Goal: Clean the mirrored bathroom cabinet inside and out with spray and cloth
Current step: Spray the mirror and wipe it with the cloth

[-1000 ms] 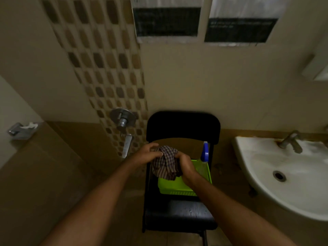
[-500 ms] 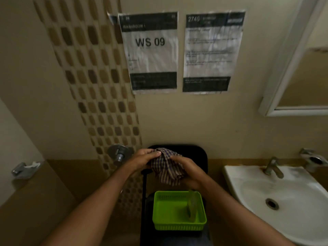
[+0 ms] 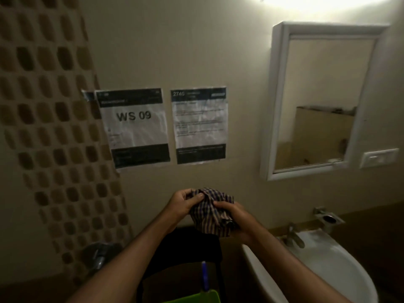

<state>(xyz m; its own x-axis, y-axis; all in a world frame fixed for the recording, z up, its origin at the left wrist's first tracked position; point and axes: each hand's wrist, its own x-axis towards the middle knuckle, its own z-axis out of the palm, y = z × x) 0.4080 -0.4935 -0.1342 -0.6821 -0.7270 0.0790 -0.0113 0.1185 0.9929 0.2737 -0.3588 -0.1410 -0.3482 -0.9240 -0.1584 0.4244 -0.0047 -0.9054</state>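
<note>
A bunched checked cloth (image 3: 208,214) sits between both my hands at chest height, in front of the wall. My left hand (image 3: 184,203) pinches its upper left edge, and my right hand (image 3: 235,216) grips its right side. The white-framed mirrored cabinet (image 3: 277,101) hangs on the wall up to the right, its door closed, well above and right of my hands. The blue top of a spray bottle (image 3: 204,276) stands in a green basket (image 3: 196,298) at the bottom edge.
A black chair (image 3: 185,243) holds the basket below my hands. A white sink (image 3: 341,278) with a tap (image 3: 294,236) is at lower right. Two paper notices (image 3: 133,127) are taped to the wall. A switch plate (image 3: 379,157) sits right of the cabinet.
The view has tilted upward, bringing the whole cabinet into sight. Both hands have lifted the cloth from over the basket up toward the wall, still holding it.
</note>
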